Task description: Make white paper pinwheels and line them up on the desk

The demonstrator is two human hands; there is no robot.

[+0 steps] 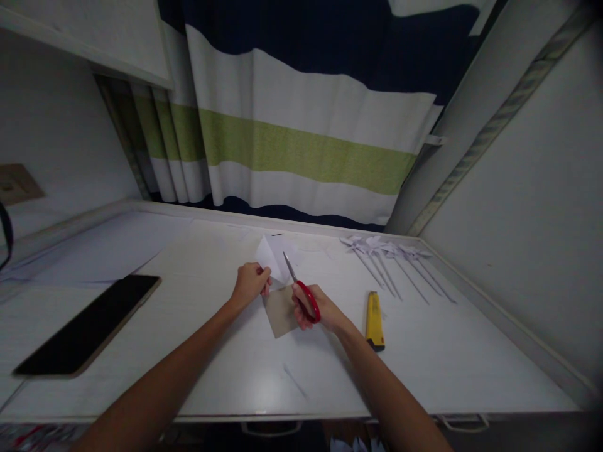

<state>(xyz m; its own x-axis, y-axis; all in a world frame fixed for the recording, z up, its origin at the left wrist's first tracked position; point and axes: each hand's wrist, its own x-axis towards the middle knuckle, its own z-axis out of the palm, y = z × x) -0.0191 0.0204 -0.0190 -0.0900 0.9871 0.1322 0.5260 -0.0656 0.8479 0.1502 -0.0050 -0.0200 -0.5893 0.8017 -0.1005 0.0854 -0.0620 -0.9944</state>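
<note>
Jutting from the right grip (326,307), red-handled scissors (306,290) near white paper (270,253).

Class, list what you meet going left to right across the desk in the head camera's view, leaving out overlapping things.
Black tablet → left hand → red-handled scissors → yellow utility knife.

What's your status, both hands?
Left hand pinching white paper. Right hand gripping red-handled scissors. Yellow box cutter right of right hand, clear of both.
</note>
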